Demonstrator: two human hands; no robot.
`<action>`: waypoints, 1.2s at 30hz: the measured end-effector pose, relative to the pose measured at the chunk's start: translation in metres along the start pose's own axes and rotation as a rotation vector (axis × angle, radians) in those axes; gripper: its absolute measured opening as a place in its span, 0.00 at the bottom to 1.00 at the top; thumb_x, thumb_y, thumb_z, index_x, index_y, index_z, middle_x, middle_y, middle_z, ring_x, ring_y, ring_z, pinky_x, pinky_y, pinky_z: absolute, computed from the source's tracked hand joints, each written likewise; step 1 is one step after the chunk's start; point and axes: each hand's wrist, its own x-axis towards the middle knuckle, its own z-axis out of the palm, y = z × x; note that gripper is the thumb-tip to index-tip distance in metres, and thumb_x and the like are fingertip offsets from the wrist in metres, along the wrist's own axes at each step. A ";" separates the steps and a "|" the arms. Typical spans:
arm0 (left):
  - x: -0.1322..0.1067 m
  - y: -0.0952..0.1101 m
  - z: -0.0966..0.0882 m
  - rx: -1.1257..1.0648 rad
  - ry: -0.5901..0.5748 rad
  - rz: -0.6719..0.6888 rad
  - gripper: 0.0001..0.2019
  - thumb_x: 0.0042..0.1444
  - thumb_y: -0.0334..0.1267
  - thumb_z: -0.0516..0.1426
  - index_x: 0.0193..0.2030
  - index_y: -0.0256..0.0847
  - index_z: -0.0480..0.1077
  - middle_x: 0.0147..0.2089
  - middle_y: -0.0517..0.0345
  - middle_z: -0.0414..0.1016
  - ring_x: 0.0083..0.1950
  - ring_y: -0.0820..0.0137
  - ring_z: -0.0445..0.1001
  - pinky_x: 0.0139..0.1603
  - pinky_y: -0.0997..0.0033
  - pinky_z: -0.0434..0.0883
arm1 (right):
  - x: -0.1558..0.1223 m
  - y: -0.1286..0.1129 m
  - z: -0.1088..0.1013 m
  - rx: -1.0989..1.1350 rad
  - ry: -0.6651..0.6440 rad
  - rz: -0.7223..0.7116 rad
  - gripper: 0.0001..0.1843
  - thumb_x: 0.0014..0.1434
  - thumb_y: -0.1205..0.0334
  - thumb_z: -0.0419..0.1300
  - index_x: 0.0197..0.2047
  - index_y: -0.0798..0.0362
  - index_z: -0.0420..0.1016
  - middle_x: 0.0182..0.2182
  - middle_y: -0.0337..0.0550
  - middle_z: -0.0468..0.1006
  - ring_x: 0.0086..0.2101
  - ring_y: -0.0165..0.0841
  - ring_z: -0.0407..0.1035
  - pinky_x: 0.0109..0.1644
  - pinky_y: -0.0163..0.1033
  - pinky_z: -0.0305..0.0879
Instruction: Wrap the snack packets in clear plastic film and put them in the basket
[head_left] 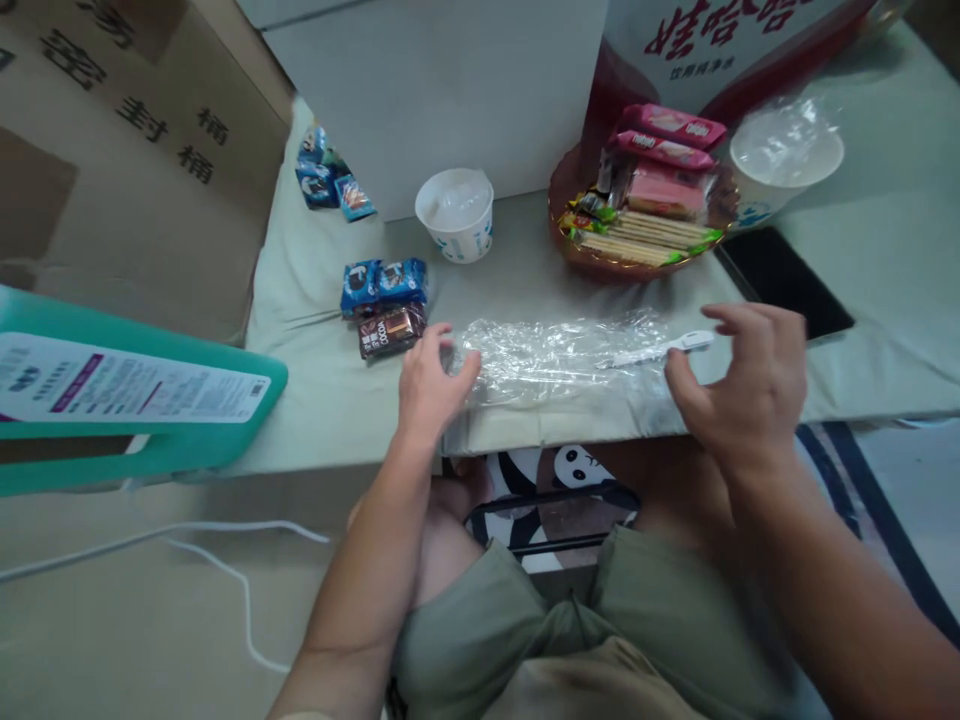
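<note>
A sheet of crinkled clear plastic wrap (551,355) lies flat near the table's front edge. On its right part rests a slim white tool (664,348), perhaps a small craft knife. My left hand (435,380) is at the wrap's left end, thumb and fingers apart, with the fingertips close to a brown cocoa snack packet (390,332). My right hand (750,375) hovers around the white tool's right end. Its thumb and index finger are parted, and I see no grip on the tool. Two blue snack packets (384,285) sit just behind the brown one.
Behind stand a paper cup (459,225), a basket (581,262) of wrapped snacks and stick packs, and a plastic-topped cup (795,180). A black phone (787,280) lies rightward. More blue packets (330,180), a green jug (225,405) and a cardboard box (150,230) occupy the left.
</note>
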 end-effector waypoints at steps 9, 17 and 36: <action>0.007 -0.001 0.001 -0.073 -0.272 0.129 0.27 0.54 0.27 0.61 0.61 0.46 0.71 0.52 0.51 0.81 0.55 0.57 0.77 0.61 0.51 0.73 | 0.068 -0.032 0.077 -0.173 -0.852 -0.338 0.28 0.48 0.59 0.70 0.54 0.52 0.77 0.38 0.50 0.83 0.41 0.46 0.76 0.46 0.46 0.67; -0.001 -0.003 -0.016 -0.646 0.051 -0.205 0.13 0.62 0.50 0.59 0.43 0.41 0.73 0.44 0.50 0.82 0.47 0.66 0.81 0.52 0.63 0.79 | 0.043 -0.038 0.024 0.438 -0.861 0.087 0.08 0.56 0.55 0.62 0.30 0.49 0.71 0.24 0.37 0.73 0.25 0.31 0.65 0.30 0.37 0.59; -0.045 0.065 0.010 -0.825 -0.602 0.045 0.35 0.52 0.38 0.67 0.66 0.48 0.62 0.43 0.58 0.84 0.35 0.73 0.81 0.42 0.71 0.78 | -0.069 -0.052 -0.012 0.896 -0.257 0.657 0.41 0.56 0.54 0.71 0.65 0.39 0.53 0.36 0.36 0.84 0.34 0.36 0.80 0.38 0.41 0.77</action>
